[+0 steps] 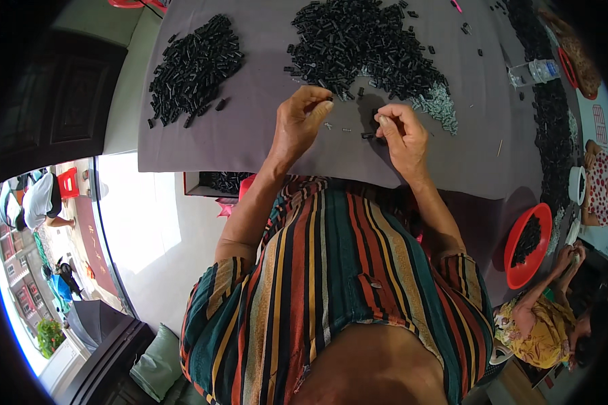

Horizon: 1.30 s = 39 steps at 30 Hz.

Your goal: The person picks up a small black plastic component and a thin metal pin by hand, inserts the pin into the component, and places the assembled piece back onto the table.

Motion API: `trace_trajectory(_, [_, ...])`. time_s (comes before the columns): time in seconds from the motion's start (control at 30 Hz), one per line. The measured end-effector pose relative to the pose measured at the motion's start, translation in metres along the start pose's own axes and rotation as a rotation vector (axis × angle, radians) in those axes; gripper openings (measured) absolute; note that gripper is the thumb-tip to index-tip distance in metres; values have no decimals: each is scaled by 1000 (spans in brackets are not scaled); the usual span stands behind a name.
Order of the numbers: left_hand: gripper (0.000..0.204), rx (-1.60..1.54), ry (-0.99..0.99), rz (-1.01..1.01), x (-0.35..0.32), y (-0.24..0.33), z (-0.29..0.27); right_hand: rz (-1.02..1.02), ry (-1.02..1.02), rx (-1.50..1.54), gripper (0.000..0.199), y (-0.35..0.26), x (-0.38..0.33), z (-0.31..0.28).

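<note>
Over the cloth-covered table [236,152], both my hands are raised near its front edge. Thumb and fingertips of my left hand [296,125] pinch together on a small black plastic piece, mostly covered by the fingers. My right hand [407,138] is closed too, with a small black piece at its fingertips. A loose black piece [367,136] lies beside the right fingers. Between the hands are a few tiny metal springs [346,129]. Just beyond them spreads a big heap of black pieces [351,40], with a silvery pile of small springs [439,108] at its right edge.
Another heap of black pieces [199,67] is at the left. A clear plastic bottle [544,70] lies at the far right, near a long dark row of pieces [554,142]. Right of me are a red basin [528,246] and a person in yellow [537,331]. Below the table edge sits an open drawer [213,183].
</note>
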State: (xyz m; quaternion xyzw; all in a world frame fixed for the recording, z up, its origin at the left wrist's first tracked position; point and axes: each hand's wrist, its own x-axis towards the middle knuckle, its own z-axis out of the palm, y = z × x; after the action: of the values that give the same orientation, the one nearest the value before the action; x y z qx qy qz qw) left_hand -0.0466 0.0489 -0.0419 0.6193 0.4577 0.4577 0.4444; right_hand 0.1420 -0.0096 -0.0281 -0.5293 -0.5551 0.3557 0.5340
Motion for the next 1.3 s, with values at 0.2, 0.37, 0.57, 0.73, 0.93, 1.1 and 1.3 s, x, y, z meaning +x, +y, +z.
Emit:
trace_trajectory(0.2, [8,-443,-215,-84,-12,32,-5,51,-57,308,7,-17,9,3])
trace_trajectory(0.37, [10,-624,-309,-146,-21,40,0,-24,-136,390,8,-27,14,7])
trace_trajectory(0.57, [13,-564,-341,-180,-28,44,3,-42,-194,411,8,-34,14,15])
trace_trajectory(0.73, [13,-548,-344,-227,-33,44,4,-84,-227,352,7,-32,7,14])
trace_trajectory(0.93, [13,-559,-362,-277,-43,34,8,-104,-220,46,9,-34,-11,4])
trace_trajectory(1.1, [12,-559,-392,-275,-50,24,10,-304,-246,-151,13,-33,-16,1])
trace_trajectory(1.3, [4,-544,-288,-316,-50,8,8,-160,-132,-339,12,-14,17,-12])
